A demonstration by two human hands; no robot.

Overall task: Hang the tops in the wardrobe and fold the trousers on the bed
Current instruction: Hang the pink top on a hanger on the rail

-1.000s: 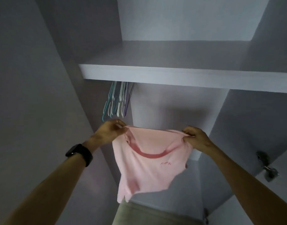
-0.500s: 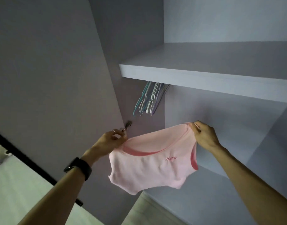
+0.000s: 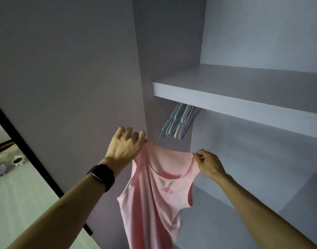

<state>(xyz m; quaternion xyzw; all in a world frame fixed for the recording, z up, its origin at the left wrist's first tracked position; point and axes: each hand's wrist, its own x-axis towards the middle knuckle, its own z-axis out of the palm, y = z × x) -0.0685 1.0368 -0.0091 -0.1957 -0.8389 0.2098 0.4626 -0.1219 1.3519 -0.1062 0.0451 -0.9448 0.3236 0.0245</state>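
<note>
Inside an open pale wardrobe point(image 3: 163, 42), a broad shelf point(image 3: 234, 103) crosses the upper right of the view. Far below and left of the shelf, a strip of the bed point(image 3: 19, 203) shows, which was out of sight a second ago. Below the shelf's left end hangs a pink tank top point(image 3: 154, 203), in the air and on no hanger. Half a second ago it was stretched sideways and bunched. Now it drops lengthwise with its front lettering readable, so it looks straightened for hanging. Tucked just under the shelf's left end is a cluster of empty pastel hangers point(image 3: 179, 123), untouched. The left hand point(image 3: 125, 146), under the shelf's left corner, has risen and holds one shoulder strap, though its grip is partly hidden. The right hand point(image 3: 208, 164), lower down, pinches the other strap. A black watch point(image 3: 102, 177) sits on the left wrist. One hand will probably need to let go to fetch a hanger.
</note>
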